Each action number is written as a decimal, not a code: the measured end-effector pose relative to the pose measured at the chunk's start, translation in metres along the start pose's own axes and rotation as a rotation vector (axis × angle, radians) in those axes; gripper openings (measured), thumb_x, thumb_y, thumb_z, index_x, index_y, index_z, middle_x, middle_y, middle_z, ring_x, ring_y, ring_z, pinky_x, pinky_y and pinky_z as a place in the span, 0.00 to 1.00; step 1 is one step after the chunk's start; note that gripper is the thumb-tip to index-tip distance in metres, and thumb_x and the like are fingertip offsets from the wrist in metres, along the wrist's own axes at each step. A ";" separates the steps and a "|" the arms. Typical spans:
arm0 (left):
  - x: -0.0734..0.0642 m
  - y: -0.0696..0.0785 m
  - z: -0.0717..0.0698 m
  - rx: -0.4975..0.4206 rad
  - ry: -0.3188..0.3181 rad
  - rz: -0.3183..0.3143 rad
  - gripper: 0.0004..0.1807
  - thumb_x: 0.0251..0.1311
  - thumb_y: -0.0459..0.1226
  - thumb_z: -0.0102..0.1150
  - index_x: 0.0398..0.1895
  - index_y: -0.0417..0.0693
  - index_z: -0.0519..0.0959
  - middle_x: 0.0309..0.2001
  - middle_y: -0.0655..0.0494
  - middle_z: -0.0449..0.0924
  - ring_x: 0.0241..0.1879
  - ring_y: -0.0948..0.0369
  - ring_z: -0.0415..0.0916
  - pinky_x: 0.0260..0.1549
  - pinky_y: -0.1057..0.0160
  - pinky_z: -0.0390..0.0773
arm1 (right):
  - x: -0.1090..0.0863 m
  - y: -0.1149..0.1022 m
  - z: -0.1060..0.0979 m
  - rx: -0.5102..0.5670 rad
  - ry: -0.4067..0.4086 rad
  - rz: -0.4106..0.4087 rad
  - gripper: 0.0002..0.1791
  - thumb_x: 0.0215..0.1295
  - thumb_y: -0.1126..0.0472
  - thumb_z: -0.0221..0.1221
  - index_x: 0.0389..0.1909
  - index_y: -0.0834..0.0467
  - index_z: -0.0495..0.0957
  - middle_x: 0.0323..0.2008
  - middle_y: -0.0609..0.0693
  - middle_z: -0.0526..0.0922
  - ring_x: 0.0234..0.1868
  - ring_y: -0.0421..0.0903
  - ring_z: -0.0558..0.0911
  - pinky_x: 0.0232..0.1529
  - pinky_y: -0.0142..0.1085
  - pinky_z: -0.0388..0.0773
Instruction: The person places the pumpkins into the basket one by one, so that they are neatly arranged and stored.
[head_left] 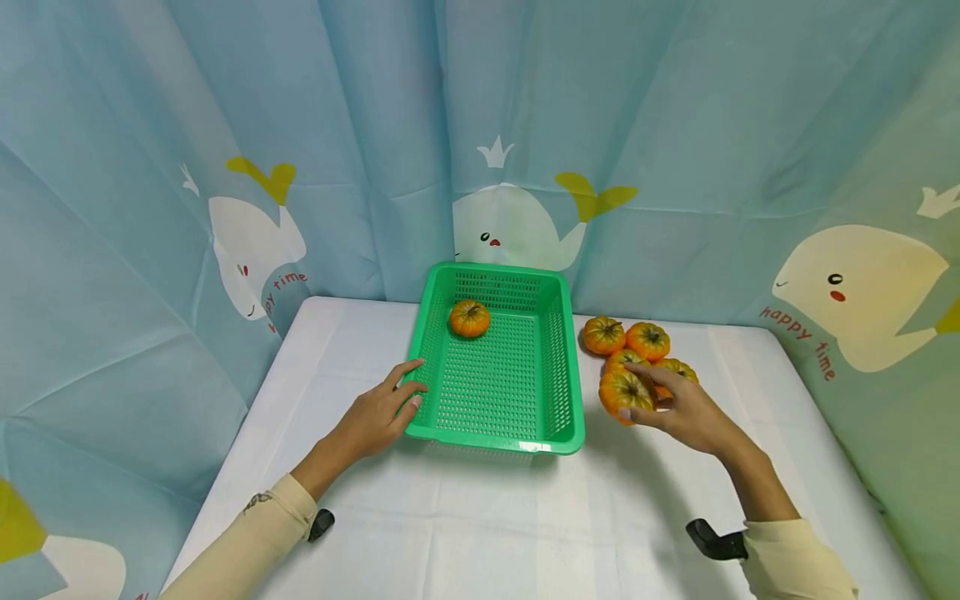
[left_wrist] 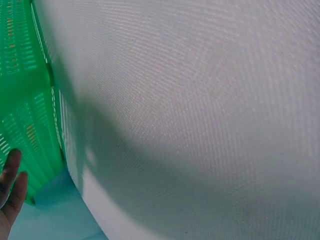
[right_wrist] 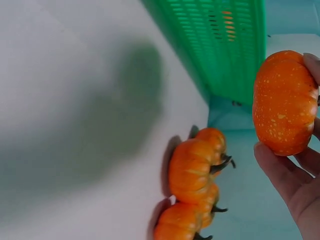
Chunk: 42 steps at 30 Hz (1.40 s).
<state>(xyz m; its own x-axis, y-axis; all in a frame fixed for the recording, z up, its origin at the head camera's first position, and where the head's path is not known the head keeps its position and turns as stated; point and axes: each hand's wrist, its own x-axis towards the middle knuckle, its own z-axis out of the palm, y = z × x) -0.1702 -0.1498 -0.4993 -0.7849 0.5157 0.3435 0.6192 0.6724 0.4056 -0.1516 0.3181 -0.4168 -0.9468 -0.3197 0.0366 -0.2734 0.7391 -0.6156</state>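
A green plastic basket [head_left: 487, 375] stands on the table with one small orange pumpkin [head_left: 470, 318] at its far left inside. My left hand [head_left: 382, 417] rests at the basket's left rim, its fingers spread and lightly bent; in the left wrist view the fingers [left_wrist: 15, 187] lie beside the green wall. To the right of the basket, my right hand [head_left: 686, 412] grips another pumpkin [right_wrist: 285, 102] between thumb and fingers, held above the table. Just behind it sit several more pumpkins [head_left: 648, 340] in a cluster, partly hidden by the hand and the held one.
A white cloth [head_left: 487, 533] covers the table. Light blue curtains [head_left: 360, 100] printed with whales hang close behind and at both sides. Black wrist mounts [head_left: 716, 542] stick out from the cuffs.
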 end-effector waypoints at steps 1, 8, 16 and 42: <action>0.000 0.000 0.000 0.000 0.001 -0.001 0.15 0.76 0.39 0.48 0.56 0.45 0.81 0.74 0.48 0.63 0.38 0.62 0.81 0.30 0.63 0.78 | 0.001 -0.002 0.000 -0.001 0.001 -0.004 0.38 0.61 0.56 0.71 0.70 0.63 0.69 0.64 0.67 0.73 0.58 0.63 0.77 0.50 0.56 0.80; 0.000 0.000 0.000 -0.001 0.001 -0.005 0.15 0.76 0.39 0.49 0.56 0.46 0.81 0.74 0.48 0.63 0.39 0.61 0.82 0.31 0.62 0.78 | 0.006 -0.016 -0.002 -0.009 0.014 -0.050 0.38 0.60 0.55 0.72 0.69 0.59 0.70 0.64 0.62 0.76 0.56 0.56 0.78 0.49 0.52 0.82; 0.000 -0.001 -0.001 -0.002 -0.006 -0.001 0.16 0.77 0.40 0.47 0.56 0.46 0.81 0.74 0.48 0.63 0.38 0.62 0.81 0.30 0.63 0.77 | 0.016 -0.028 -0.002 -0.023 0.004 -0.105 0.37 0.60 0.55 0.72 0.69 0.58 0.71 0.61 0.58 0.79 0.52 0.46 0.80 0.46 0.45 0.83; 0.000 -0.001 -0.001 -0.001 -0.012 -0.002 0.15 0.76 0.40 0.48 0.56 0.47 0.81 0.74 0.48 0.63 0.38 0.62 0.81 0.29 0.64 0.77 | 0.047 -0.053 -0.002 -0.014 -0.067 -0.142 0.37 0.63 0.54 0.69 0.71 0.58 0.68 0.67 0.60 0.72 0.61 0.59 0.76 0.56 0.60 0.75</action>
<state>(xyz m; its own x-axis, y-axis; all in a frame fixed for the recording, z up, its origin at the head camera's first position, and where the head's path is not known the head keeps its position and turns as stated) -0.1708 -0.1505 -0.4985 -0.7863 0.5209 0.3322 0.6178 0.6729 0.4069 -0.1816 0.2651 -0.3806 -0.8852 -0.4601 0.0689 -0.4062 0.6921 -0.5967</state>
